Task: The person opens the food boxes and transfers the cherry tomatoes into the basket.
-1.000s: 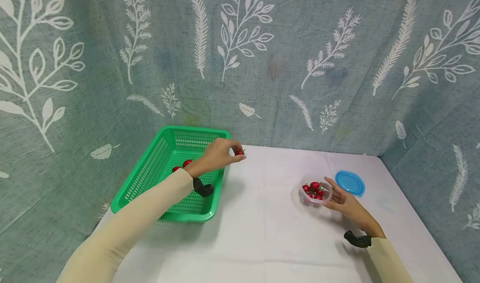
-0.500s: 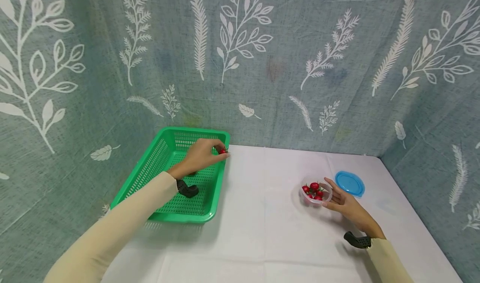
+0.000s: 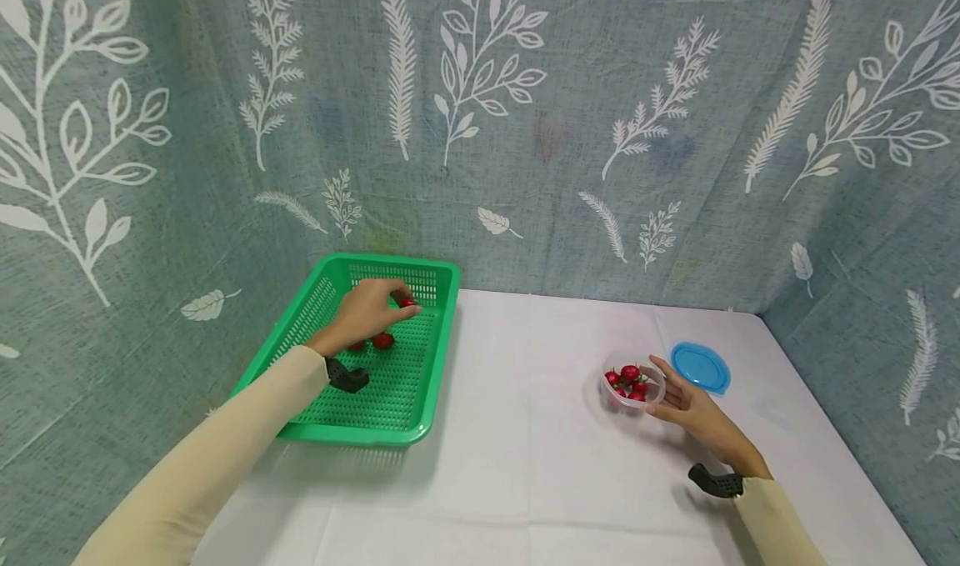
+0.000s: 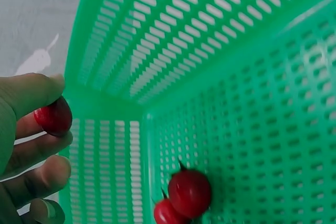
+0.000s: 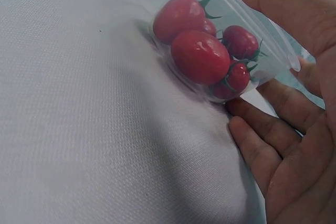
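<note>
My left hand (image 3: 367, 309) is over the green plastic basket (image 3: 429, 408), pinching a cherry tomato (image 4: 54, 116) between thumb and fingers. Beneath it, a red cherry tomato (image 4: 190, 193) and a second one (image 4: 165, 212) lie together on the basket's perforated floor. On the right side of the table, my right hand (image 3: 697, 412) holds a small clear plastic container (image 3: 607, 399), thumb on one side and fingers on the other. Several cherry tomatoes (image 5: 200, 57) with green stems are inside it. The container rests on the white cloth.
A blue lid (image 3: 701, 367) lies on the table just behind the right hand. The table wears a white cloth (image 3: 525, 433). A grey-green patterned curtain (image 3: 480, 132) stands behind and along both sides, close to the basket's left edge.
My left hand has moved left with the cherry tomato, from beyond the basket's right rim to above its inside. My right hand and the container have stayed in place.
</note>
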The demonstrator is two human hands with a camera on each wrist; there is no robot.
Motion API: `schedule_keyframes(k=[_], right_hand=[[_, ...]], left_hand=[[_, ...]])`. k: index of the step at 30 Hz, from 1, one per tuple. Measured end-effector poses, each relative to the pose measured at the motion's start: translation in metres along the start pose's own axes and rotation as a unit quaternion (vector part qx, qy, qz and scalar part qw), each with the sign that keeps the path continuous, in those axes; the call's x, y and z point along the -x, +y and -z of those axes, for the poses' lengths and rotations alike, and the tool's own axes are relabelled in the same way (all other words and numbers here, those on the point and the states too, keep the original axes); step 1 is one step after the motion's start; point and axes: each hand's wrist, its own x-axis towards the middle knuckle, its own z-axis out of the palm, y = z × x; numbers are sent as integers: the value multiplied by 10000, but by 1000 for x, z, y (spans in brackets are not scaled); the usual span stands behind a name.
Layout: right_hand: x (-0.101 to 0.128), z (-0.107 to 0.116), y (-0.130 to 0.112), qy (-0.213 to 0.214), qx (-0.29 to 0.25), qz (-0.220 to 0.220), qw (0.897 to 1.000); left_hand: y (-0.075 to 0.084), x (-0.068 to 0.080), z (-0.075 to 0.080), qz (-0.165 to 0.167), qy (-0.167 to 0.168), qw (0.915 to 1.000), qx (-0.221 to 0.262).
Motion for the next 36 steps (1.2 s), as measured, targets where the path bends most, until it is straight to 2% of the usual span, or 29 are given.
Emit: schedule_keyframes(k=[17, 23, 36], right_hand=[[-1, 1, 0, 34, 17, -83, 10000], [-1, 2, 2, 24, -3, -132, 9999], [-1, 2, 2, 90, 56, -212, 9997]], left_hand=[[-49, 8, 9, 497, -211, 9977, -420], [-52, 6, 9, 799, -521, 9937, -582], [-66, 3, 1, 994, -670, 9885, -917]])
